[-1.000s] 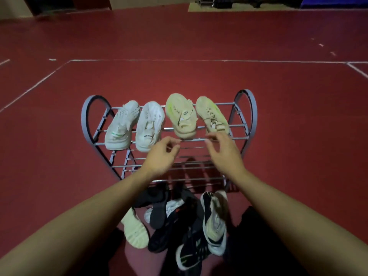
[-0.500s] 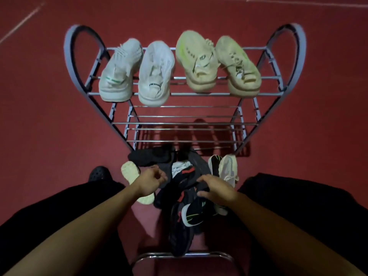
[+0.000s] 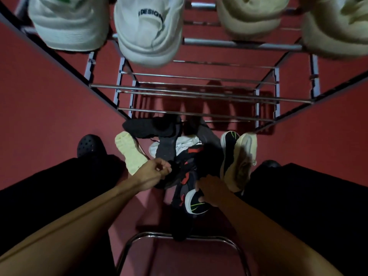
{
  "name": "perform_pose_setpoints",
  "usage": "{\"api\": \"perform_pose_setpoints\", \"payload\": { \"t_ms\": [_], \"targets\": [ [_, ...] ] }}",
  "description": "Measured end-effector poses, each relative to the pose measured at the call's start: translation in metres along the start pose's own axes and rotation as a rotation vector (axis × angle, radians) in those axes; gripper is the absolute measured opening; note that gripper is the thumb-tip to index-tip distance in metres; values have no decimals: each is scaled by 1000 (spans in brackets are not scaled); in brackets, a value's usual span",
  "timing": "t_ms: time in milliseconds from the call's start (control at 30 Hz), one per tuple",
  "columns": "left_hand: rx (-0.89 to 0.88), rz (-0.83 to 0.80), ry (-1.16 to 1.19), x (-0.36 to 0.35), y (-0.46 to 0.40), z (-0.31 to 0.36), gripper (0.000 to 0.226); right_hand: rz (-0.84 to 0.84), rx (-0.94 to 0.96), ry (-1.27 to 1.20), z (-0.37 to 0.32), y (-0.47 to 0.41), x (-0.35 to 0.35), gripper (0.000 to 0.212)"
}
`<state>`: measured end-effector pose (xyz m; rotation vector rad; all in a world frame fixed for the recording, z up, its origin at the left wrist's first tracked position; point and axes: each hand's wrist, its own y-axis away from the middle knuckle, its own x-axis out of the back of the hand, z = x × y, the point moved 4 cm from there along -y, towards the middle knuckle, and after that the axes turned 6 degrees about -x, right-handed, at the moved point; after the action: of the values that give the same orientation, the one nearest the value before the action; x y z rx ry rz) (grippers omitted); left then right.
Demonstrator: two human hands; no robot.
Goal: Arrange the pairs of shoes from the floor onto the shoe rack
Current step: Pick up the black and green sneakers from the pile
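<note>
Moved closer and lower since the earlier frame: rack now filling the upper view, both hands already down in the floor pile as half a second before, no longer up at the top shelf.

Pile of shoes (image 3: 185,156) found on the red floor (image 3: 49,116), just in front of the shoe rack (image 3: 199,100), between the person's two dark trouser legs. Left hand (image 3: 153,174) seen at the near left edge of the pile, fingers curled and pinching something dark, apparently a lace or the collar of the black and red shoe (image 3: 185,176); exact item not determinable. Right hand (image 3: 211,190) laid on the black shoe with white sole and green stripe (image 3: 196,204), fingers curled over its upper edge and gripping it. Within the pile: a black knit shoe (image 3: 153,126) lying across the far side, a cream-soled shoe (image 3: 131,152) turned sole-up at the left, a beige shoe (image 3: 242,156) on its side at the right touching a second black and green shoe (image 3: 229,144), white material (image 3: 187,143) partly buried in the middle.

On the rack's top shelf: white pair (image 3: 111,26) at left, heels toward the camera, one heel marked "DESIGN"; pale yellow-green pair (image 3: 288,22) at right, cut off by the frame. Lower shelf bars bare of shoes.

Outward: a black perforated clog (image 3: 89,145) on the person's left foot; a chrome tube frame (image 3: 179,238) at the bottom, touching the nearest dark shoe of the pile.
</note>
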<state>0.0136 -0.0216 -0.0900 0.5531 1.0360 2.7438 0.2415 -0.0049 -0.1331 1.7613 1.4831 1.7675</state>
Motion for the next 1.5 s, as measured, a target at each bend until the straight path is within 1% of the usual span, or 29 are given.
{"api": "perform_pose_setpoints", "payload": {
  "t_ms": [33,100,200,267,333,400,500,633,667,733,767,800,833,900,933,967,1000,1067,1133,1200,1233,1300,1333,1400,1433,1500],
  "targets": [
    [20,0,18,-2,-1,-4,7,37,0,41,-2,-3,2,38],
    [44,-8,26,-4,-2,-8,7,44,-6,67,-4,-8,9,39],
    [68,-10,93,-8,-3,-7,8,24,-17,-111,-1,-5,18,36],
    [69,1,168,-12,-1,2,10,59,-46,-272,8,1,24,32],
    [91,12,255,-16,0,12,23,103,-85,-397,18,7,28,28],
    [86,-21,314,-18,4,23,37,160,-135,-512,27,13,34,22],
    [54,-113,235,-24,12,31,60,287,-205,-730,35,26,53,15],
    [36,-204,216,-43,18,41,83,387,-262,-893,42,35,70,15],
    [11,-221,200,-48,19,46,82,416,-264,-930,44,35,72,18],
    [-97,-230,206,-55,20,58,59,455,-264,-944,43,35,76,25],
    [-166,-211,232,-58,17,62,51,478,-264,-935,39,35,79,24],
    [-230,-158,272,-58,14,65,52,516,-254,-943,35,34,84,21],
    [-247,-52,314,-57,10,63,54,563,-244,-959,32,34,90,20],
    [-197,240,380,-45,3,62,49,698,-180,-1035,23,32,109,16],
    [-156,352,426,-37,0,61,43,743,-136,-1122,21,30,118,13],
    [-125,412,482,-29,0,64,36,737,-104,-1240,20,27,125,15],
    [-108,416,532,-23,-1,67,30,705,-98,-1350,21,24,128,18],
    [-93,335,586,-17,2,70,25,620,-131,-1497,25,19,127,21],
    [-74,245,578,-12,4,68,23,494,-192,-1551,32,14,113,23],
    [-57,191,504,-11,2,59,26,387,-236,-1435,32,10,97,28],
    [-49,169,479,-11,0,55,29,364,-262,-1322,36,7,86,29],
    [-34,155,446,-12,-2,49,31,310,-328,-1106,46,9,64,22],
    [-32,160,432,-12,-3,46,30,264,-387,-1070,52,10,53,19],
    [-34,179,387,-11,-3,40,27,140,-499,-895,67,21,28,32],
    [-37,190,365,-10,-3,38,26,107,-523,-766,72,26,18,35],
    [-42,208,354,-7,-3,36,22,164,-579,-632,84,33,9,37]
  ]
}}
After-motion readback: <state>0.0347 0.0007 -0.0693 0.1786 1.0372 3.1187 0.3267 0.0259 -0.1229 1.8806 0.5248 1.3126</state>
